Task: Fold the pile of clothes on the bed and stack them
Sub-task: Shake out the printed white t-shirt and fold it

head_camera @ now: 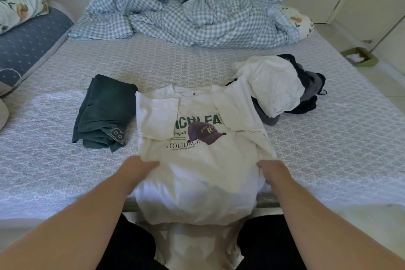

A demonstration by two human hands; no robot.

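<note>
Head view shows the left hand and right hand pinching the white printed cotton T-shirt at the bed's near edge, sleeves folded in. One folded dark green top is done; the crumpled clothes pile waits.

Soft, even daylight fills the room, brightest on the floor beyond the right hand. Shadows are faint; the deepest lies below both hands, under the bed edge. The white shirt nearly washes out between the hands. Wide-angle distortion bows the edges. Both hands look slightly motion-blurred.
</note>
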